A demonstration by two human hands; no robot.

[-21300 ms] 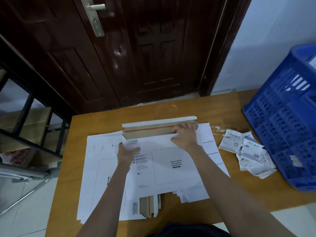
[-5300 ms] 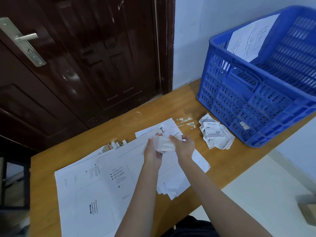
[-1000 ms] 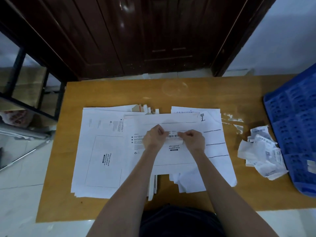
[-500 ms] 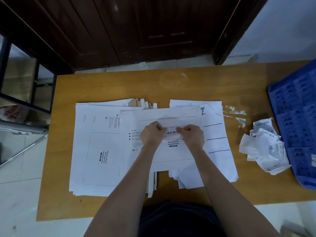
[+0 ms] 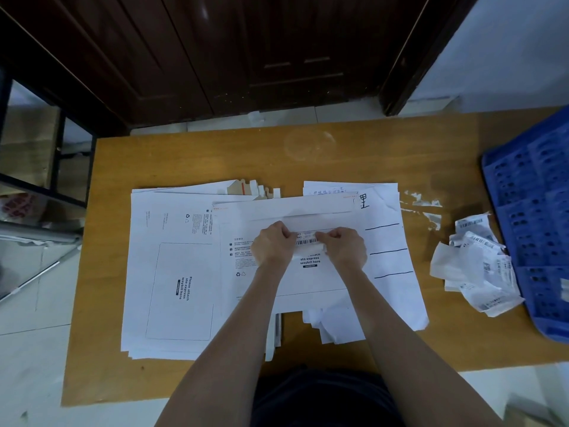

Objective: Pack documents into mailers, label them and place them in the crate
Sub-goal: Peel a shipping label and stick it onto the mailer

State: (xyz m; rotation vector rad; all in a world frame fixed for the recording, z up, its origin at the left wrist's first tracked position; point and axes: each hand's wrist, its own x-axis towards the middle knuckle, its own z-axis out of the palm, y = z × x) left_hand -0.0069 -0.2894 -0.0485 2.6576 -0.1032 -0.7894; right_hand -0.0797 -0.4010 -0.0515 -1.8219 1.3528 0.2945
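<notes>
A white cardboard mailer lies flat at the table's middle, its flap folded shut, printed "attach sto express waybill here". A small barcode label sits over that printed box. My left hand pinches the label's left end and my right hand pinches its right end, both with curled fingers low over the mailer. More flat white mailers lie stacked to the left. The blue plastic crate stands at the table's right edge, only partly in view.
A heap of crumpled label backings and waybills lies beside the crate. Loose paper sheets with handwritten lines stick out under the mailer on the right. The wooden table faces a dark door; a black metal rack stands at left.
Both hands hold the label at the same spot on the mailer as half a second ago. Earlier they peeled the label by the crate; before that they pressed the flap shut.
</notes>
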